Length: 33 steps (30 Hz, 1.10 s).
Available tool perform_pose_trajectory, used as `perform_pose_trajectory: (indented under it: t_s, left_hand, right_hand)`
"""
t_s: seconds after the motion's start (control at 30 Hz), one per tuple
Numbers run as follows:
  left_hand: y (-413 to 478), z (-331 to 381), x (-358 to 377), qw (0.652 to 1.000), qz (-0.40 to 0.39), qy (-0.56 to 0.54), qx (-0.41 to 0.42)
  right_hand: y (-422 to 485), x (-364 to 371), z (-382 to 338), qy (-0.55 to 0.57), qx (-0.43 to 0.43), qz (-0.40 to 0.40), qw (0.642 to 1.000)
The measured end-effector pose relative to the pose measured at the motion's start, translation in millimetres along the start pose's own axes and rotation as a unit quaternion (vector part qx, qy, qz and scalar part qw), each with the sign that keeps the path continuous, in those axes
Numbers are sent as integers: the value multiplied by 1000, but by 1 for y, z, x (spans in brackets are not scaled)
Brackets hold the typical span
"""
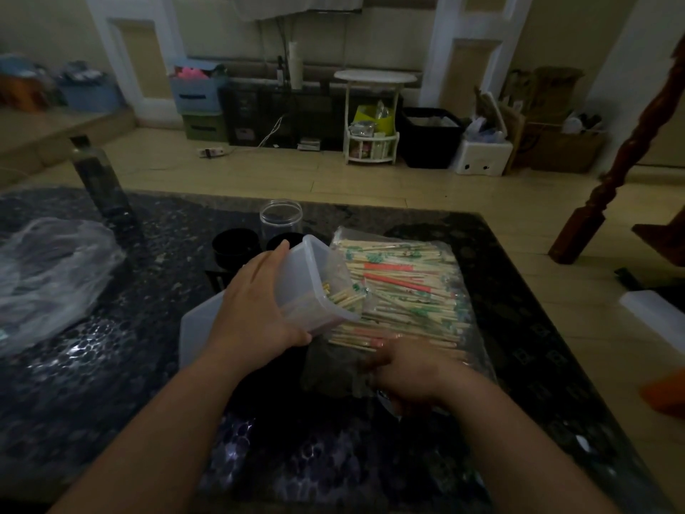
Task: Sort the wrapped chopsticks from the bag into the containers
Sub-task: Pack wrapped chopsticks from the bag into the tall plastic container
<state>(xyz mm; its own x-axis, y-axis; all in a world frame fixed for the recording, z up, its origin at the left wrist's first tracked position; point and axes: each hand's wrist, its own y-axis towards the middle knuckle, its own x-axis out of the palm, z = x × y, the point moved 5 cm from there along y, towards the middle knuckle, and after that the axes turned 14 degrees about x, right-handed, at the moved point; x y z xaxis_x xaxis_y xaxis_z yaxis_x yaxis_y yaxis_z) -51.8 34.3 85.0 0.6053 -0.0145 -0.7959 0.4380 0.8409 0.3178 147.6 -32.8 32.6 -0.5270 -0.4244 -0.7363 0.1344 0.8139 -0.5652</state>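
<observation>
two cups behind tilted container, left fingers gripping it, right fingers (blurred) unclear

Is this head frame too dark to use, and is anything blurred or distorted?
Head view: dim but readable; glare spots on the dark table; right hand motion-blurred; left hand and the plastic container it holds are sharp; wide-angle bending at the edges.

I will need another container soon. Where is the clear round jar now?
In the head view, the clear round jar stands on the dark table near its far edge, just behind two black containers and left of the chopstick bag.
</observation>
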Motion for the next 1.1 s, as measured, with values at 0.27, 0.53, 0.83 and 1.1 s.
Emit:
perform_pose_trajectory:
  t_s: [0.27, 0.53, 0.83, 1.1]
  left_hand:
    - [0, 1, 1, 1000, 0, 3, 3]
    - [-1, 3, 2, 1000, -2, 1, 15]
    - [-1, 1, 1, 1000, 5, 1, 19]
    - [0, 1, 2, 1000, 4, 9, 23]
  right_hand:
    - [30, 7, 19, -44, 54, 135, 988]
    - [44, 16, 33, -87, 50, 175, 980]
    - [56, 26, 45, -105, 74, 204, 971]
    - [57, 25, 44, -68, 60, 216, 972]
